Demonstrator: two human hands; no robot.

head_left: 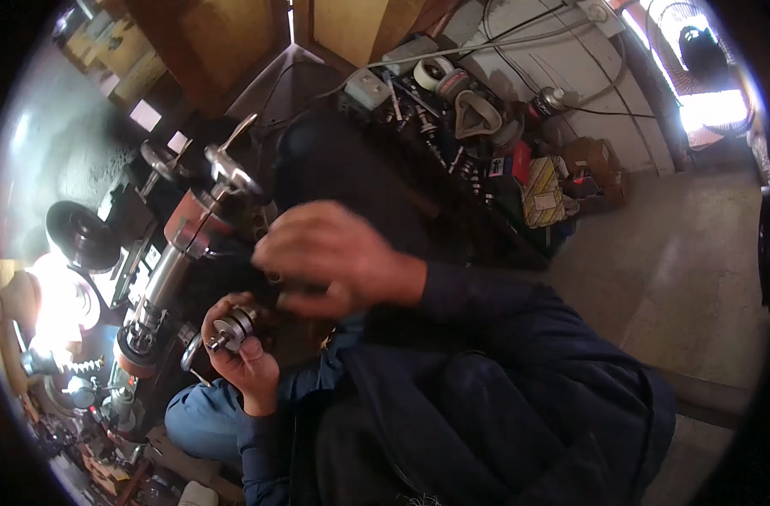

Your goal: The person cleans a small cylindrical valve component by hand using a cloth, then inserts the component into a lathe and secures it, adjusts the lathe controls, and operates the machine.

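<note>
My left hand (248, 364) is closed around a small round metal part (234, 327) with dark ring bands and a narrow stub at its end. The part is held tilted above my lap, close to the machine. Up and to the right of it, my right hand (334, 253) is blurred by motion, its fingers stretched out and thumb apart, with nothing visible in it. Beside both hands stands a lathe-like machine (167, 274) with a bright metal cylinder. A metal crank handle (231, 171) sits at its far end.
A lit lamp (64, 291) glares at the left, near a black round wheel (83, 236). Cluttered tools lie at lower left. At the back right are a tape roll (433, 73), loose metal pieces, a yellow box (543, 194) and a cardboard box (594, 164). Cables run along the wall.
</note>
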